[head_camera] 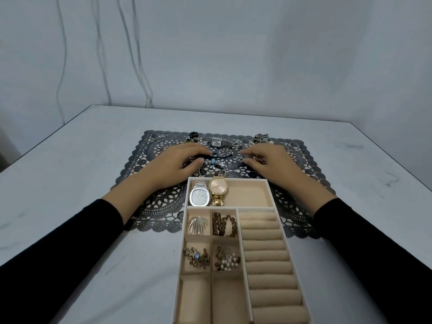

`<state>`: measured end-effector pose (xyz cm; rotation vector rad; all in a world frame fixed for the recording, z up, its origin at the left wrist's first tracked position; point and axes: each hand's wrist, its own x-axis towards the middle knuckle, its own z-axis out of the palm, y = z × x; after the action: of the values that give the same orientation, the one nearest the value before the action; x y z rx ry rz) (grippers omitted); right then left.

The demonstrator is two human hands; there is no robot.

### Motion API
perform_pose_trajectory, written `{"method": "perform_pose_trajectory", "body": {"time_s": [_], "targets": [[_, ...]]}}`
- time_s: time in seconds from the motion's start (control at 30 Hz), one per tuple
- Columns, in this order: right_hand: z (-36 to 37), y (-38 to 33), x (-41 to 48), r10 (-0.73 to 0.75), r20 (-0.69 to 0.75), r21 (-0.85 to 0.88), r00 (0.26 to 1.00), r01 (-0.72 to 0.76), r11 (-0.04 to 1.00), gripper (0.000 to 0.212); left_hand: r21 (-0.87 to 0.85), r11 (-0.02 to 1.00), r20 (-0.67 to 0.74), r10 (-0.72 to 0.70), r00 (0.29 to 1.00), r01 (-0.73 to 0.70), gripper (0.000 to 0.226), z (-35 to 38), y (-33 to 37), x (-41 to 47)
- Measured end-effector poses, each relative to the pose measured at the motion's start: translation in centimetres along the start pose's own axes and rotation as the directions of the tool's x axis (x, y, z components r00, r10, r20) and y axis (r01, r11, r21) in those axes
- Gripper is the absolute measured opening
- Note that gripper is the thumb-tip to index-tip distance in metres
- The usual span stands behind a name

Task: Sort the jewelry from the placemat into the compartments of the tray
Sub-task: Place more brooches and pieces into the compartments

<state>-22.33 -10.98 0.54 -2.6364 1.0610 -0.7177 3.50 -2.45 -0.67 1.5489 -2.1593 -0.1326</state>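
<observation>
A dark lace placemat lies on the table with jewelry scattered across its far half. My left hand reaches over it, thumb and fingers closing on the left end of a beaded bracelet with a black cord. Thumb and fingers of my right hand enclose a small gold piece. The beige tray stands in front. Its top compartment holds a silver watch and a gold watch. Small compartments hold a fan brooch, a brown bead bracelet, a blue-stone piece and a pearl piece.
A square silver watch lies at the mat's far edge, with dark ornaments to its left, metal pieces to its right and thin rings at the right side. The tray's ring rolls are bare. Cables hang on the back wall.
</observation>
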Motion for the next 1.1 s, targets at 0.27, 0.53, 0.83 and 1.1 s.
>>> {"method": "perform_pose_trajectory", "body": {"time_s": [0.27, 0.53, 0.83, 1.1], "targets": [[1.4, 1.1, 1.8, -0.022, 0.008, -0.033, 1.000, 0.022, 0.999, 0.019, -0.012, 0.999, -0.026, 0.044, 0.999, -0.045, 0.034, 0.8, 0.0, 4.5], [1.8, 1.8, 2.5, 0.005, -0.032, 0.065, 0.999, -0.003, 0.998, 0.012, -0.046, 0.994, 0.017, 0.103, 0.995, -0.102, 0.031, 2.5, -0.3, 9.7], [2.1, 2.0, 2.9, 0.071, -0.007, 0.157, 0.997, -0.069, 0.985, 0.011, -0.073, 0.992, 0.063, 0.112, 0.992, -0.108, 0.024, 3.5, -1.0, 12.0], [2.5, 1.7, 2.9, 0.090, -0.003, 0.127, 0.996, -0.088, 0.988, 0.006, -0.121, 0.989, 0.029, 0.091, 0.995, -0.087, 0.018, 3.7, -0.9, 12.2]]}}
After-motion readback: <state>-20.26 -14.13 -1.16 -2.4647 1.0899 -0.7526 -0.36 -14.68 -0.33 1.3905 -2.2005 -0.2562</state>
